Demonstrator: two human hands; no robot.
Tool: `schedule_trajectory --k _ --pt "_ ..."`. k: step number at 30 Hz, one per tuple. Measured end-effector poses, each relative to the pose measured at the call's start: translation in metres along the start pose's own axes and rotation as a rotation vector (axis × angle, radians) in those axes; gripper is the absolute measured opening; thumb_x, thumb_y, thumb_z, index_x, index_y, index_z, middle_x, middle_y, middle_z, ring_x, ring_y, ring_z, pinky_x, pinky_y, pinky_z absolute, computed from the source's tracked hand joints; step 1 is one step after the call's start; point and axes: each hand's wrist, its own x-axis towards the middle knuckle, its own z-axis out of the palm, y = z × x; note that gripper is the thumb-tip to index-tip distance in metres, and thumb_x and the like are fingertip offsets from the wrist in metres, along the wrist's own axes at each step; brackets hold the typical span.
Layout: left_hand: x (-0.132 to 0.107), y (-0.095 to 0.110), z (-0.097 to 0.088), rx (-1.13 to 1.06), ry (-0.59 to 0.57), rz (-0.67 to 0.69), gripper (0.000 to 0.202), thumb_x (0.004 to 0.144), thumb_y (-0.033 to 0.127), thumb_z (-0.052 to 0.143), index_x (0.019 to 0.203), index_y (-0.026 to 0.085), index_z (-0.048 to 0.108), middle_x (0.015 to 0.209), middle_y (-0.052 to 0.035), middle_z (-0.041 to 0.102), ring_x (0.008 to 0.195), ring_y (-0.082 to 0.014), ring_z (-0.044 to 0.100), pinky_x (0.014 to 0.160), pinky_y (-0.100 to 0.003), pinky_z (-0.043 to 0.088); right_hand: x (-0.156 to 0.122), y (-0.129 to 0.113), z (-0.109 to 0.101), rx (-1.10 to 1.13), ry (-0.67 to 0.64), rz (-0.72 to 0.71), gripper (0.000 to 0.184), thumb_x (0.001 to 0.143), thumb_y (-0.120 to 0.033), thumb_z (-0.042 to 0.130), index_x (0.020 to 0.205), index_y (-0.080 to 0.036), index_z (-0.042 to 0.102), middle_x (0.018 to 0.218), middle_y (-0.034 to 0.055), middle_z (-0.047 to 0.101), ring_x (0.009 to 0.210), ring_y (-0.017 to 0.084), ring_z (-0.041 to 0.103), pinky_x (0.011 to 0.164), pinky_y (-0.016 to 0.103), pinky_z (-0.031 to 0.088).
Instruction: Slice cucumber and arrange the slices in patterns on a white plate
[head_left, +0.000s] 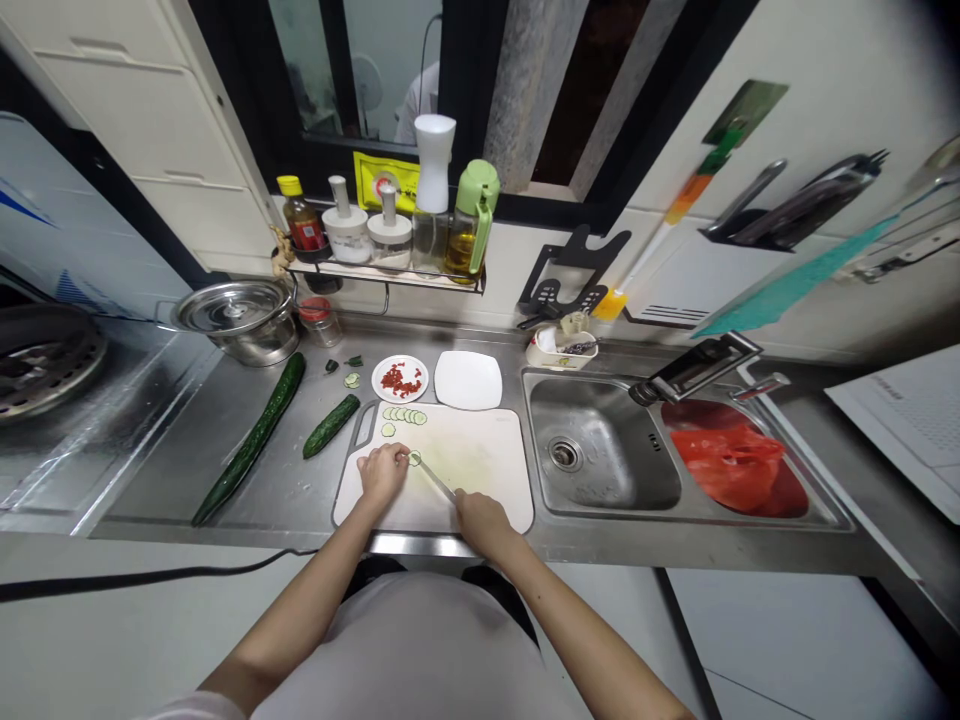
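Note:
My left hand rests curled on the white cutting board, its fingertips on a small cucumber piece. My right hand grips the handle of a knife, whose thin blade points up-left to that piece. A row of cucumber slices lies at the board's far left edge. A long whole cucumber and a shorter cucumber half lie on the steel counter to the left.
Behind the board stand a plate of chopped red chilli and an empty white plate. A double sink with a red bag is on the right. A steel pot and a condiment rack are behind.

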Motion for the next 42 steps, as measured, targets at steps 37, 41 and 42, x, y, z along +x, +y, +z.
schedule_trajectory --k 37,41,42 --pt "0.0 -0.002 0.001 -0.014 -0.001 0.011 0.026 0.084 0.027 0.046 0.093 0.028 0.071 0.102 -0.0039 0.071 0.099 -0.0238 0.058 0.085 -0.038 0.03 0.008 0.008 -0.027 -0.183 0.029 -0.063 0.034 0.085 -0.003 0.039 0.111 -0.013 0.059 0.097 0.0155 0.069 0.096 0.024 0.066 0.075 0.03 0.048" --pt "-0.001 -0.001 0.0 -0.02 -0.006 0.014 0.026 0.084 0.027 0.047 0.094 0.028 0.071 0.099 -0.0041 0.071 0.099 -0.024 0.058 0.086 -0.038 0.03 0.007 0.012 -0.027 -0.191 0.047 -0.067 0.033 0.087 -0.003 0.038 0.111 -0.014 0.058 0.096 0.0163 0.069 0.096 0.024 0.066 0.075 0.03 0.047" --pt "-0.001 -0.001 0.0 -0.02 -0.005 0.014 0.025 0.084 0.028 0.048 0.095 0.028 0.071 0.098 -0.0039 0.071 0.099 -0.0241 0.058 0.086 -0.038 0.03 0.006 0.013 -0.027 -0.191 0.051 -0.065 0.033 0.087 -0.003 0.038 0.111 -0.014 0.058 0.095 0.0163 0.069 0.096 0.024 0.066 0.075 0.03 0.046"
